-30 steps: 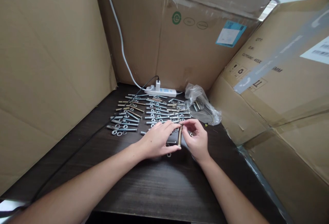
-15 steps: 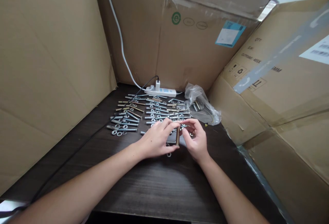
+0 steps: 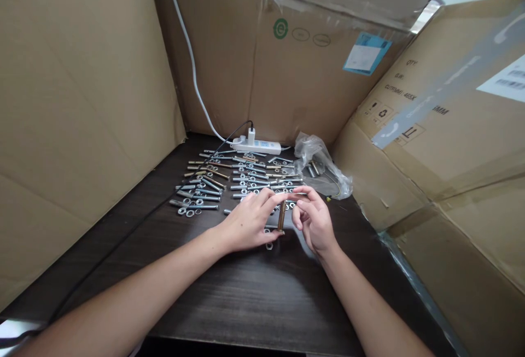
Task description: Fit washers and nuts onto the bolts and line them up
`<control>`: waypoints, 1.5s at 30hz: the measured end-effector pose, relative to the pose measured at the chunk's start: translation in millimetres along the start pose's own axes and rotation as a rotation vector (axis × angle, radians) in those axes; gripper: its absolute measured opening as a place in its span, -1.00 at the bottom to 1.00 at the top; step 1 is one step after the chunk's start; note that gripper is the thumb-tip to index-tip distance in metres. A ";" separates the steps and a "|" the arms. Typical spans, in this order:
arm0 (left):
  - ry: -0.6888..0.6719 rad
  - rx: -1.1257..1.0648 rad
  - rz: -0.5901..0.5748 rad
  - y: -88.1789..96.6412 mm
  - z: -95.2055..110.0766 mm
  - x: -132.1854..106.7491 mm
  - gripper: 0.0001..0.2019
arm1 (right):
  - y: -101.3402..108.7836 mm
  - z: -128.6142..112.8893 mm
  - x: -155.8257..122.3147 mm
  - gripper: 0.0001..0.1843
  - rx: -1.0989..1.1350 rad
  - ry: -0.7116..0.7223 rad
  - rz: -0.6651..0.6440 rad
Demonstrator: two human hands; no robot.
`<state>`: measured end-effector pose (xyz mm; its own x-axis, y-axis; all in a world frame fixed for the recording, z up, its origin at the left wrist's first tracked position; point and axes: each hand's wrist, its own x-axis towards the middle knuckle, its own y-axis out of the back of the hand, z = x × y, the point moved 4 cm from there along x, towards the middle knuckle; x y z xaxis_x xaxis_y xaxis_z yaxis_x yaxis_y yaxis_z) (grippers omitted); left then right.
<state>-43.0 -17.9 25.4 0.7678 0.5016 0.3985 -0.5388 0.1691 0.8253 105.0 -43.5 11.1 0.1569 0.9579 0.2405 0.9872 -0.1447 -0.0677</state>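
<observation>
At lower centre, a brass-coloured cylindrical metal bolt [image 3: 281,217] is pinched by its ends in the bare left hand [image 3: 252,217], presumably so its shaft is accessible; whether anything is gripped by the loosely curled bare right hand [image 3: 315,220] cannot be told.

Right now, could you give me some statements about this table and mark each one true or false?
1. The left hand holds a brass-coloured metal piece. True.
2. The clear plastic bag lies left of the power strip. False: it lies to the right.
3. A white plug stands in the power strip. True.
4. The right hand wears a glove. False: it is bare.
5. The blue-edged label is on the left cardboard. False: it is on the back cardboard.
</observation>
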 end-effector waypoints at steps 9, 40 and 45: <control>-0.038 -0.021 0.081 -1.6 -4.5 -1.3 -0.43 | 57.3 -18.0 16.8 -0.85 -1.064 -0.113 0.028; -0.051 -0.092 -0.043 -4.1 3.1 -2.0 -0.33 | 4.4 5.6 5.0 -0.74 0.259 -0.289 -0.160; -0.056 -0.109 -0.037 -4.0 2.4 -2.0 -0.28 | 4.2 6.6 6.0 -0.73 0.287 -0.290 -0.165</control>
<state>-41.5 -21.7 22.3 0.8045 0.4453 0.3929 -0.5419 0.2797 0.7926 109.9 -36.7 5.9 -0.0573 0.9983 -0.0084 0.9434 0.0514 -0.3276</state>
